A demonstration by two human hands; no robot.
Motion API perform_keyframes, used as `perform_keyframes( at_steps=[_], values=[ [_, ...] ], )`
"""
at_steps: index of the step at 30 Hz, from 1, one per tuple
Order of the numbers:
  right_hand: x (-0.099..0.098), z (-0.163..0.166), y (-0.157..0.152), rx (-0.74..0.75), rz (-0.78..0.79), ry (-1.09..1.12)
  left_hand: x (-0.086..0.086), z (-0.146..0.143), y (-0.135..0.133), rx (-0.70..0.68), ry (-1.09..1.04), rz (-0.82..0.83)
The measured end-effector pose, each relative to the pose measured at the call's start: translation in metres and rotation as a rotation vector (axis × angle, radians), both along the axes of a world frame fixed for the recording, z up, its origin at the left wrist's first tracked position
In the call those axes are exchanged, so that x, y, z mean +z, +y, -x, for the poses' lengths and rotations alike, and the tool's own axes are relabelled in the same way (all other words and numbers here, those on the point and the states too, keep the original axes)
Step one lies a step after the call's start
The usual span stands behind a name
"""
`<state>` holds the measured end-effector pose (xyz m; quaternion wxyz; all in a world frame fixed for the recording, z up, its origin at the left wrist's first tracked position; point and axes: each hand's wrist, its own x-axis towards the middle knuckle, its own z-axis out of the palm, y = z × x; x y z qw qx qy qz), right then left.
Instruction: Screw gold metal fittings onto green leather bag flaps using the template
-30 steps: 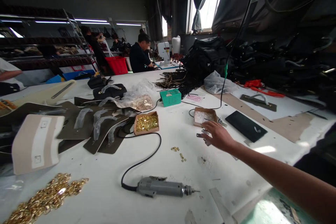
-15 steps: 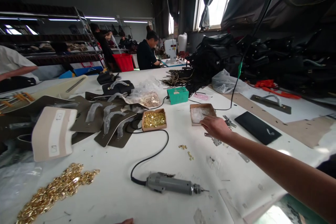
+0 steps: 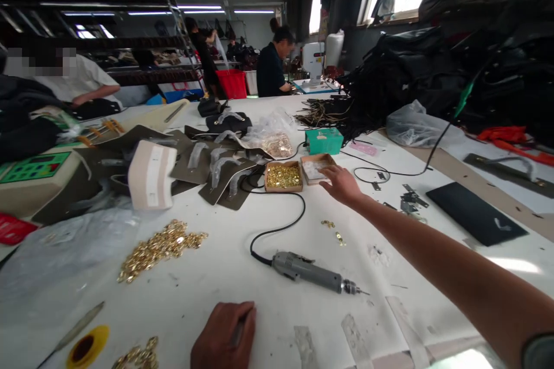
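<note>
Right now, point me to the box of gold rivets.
The box of gold rivets sits mid-table, touching the box of clear bits left of the right hand.

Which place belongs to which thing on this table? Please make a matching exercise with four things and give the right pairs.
Things:
1. right hand
2. left hand
3. grey power tool
4. green box

Places:
A. at the near table edge
B. behind the two cardboard boxes
C. at the cardboard box of pale parts
D. between the two hands, lying flat

Pairs: 1-C, 2-A, 3-D, 4-B
</note>
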<state>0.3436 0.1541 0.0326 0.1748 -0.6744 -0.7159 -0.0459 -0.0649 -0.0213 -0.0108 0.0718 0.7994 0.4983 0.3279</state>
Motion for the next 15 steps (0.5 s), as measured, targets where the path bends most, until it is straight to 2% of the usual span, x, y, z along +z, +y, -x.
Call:
perform_keyframes(
  at_steps=[3, 5, 8, 10, 12, 15],
  values=[
    [0.004, 0.022, -0.045, 0.111, -0.046, 0.103, 0.006, -0.003, -0.006, 0.001, -0.046, 0.040],
    [0.005, 0.045, -0.082, 0.220, -0.013, 0.169, 0.009, -0.005, -0.010, 0.013, -0.099, 0.090],
    [0.005, 0.095, -0.132, 0.346, 0.037, 0.302, 0.011, -0.007, -0.017, 0.037, -0.141, 0.119],
    [0.006, 0.139, -0.155, 0.444, 0.079, 0.406, 0.012, -0.007, -0.024, 0.056, -0.151, 0.102],
    [0.007, 0.186, -0.164, 0.533, 0.134, 0.483, 0.012, -0.006, -0.035, 0.077, -0.178, 0.076],
    [0.006, 0.253, -0.149, 0.574, 0.194, 0.559, 0.006, -0.002, -0.057, 0.106, -0.239, 0.040]
  ],
)
